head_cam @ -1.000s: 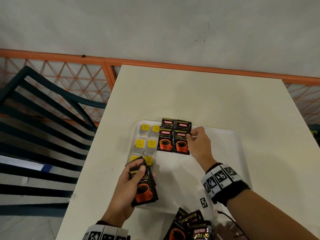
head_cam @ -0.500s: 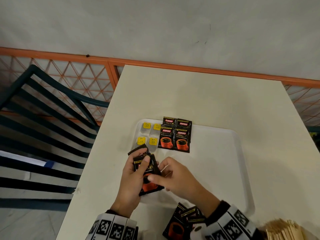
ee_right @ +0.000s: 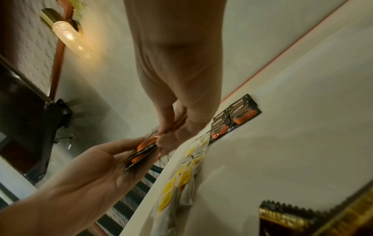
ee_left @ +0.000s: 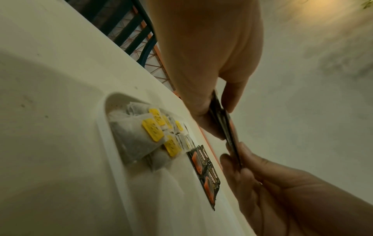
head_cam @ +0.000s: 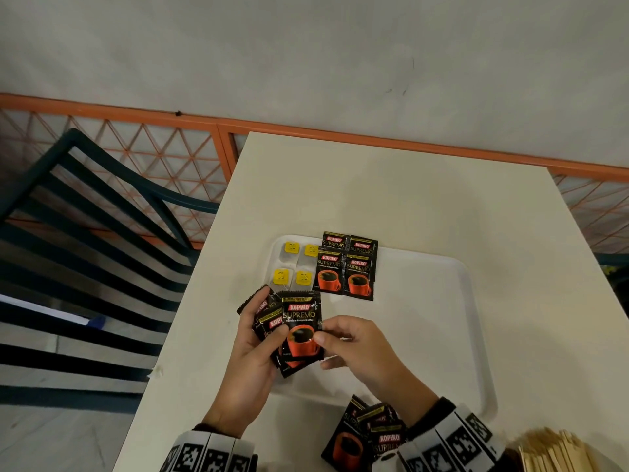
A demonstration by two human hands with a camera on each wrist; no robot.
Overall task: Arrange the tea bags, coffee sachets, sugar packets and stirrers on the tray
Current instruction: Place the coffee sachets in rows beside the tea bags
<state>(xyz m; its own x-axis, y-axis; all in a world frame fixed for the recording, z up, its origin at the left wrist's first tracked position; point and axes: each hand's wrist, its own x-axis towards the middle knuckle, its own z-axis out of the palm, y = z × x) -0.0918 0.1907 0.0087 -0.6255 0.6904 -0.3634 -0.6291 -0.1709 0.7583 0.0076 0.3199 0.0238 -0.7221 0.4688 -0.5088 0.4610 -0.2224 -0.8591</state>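
Head view: your left hand (head_cam: 253,362) grips a fan of coffee sachets (head_cam: 272,323) over the tray (head_cam: 442,335), near its tea bags (head_cam: 292,264); your right hand (head_cam: 357,349) pinches the front sachet (head_cam: 301,327).

Left wrist: fingers (ee_left: 232,99) clamp the sachets edge-on.

Right wrist: thumb and fingers (ee_right: 167,121) pinch that sachet above the tray.

The right hand (head_cam: 354,349), which a second ago rested on the laid-out coffee sachets (head_cam: 345,267) at the tray's (head_cam: 442,335) far end, now meets the left hand (head_cam: 252,356) and pinches the top sachet (head_cam: 301,323) of its stack
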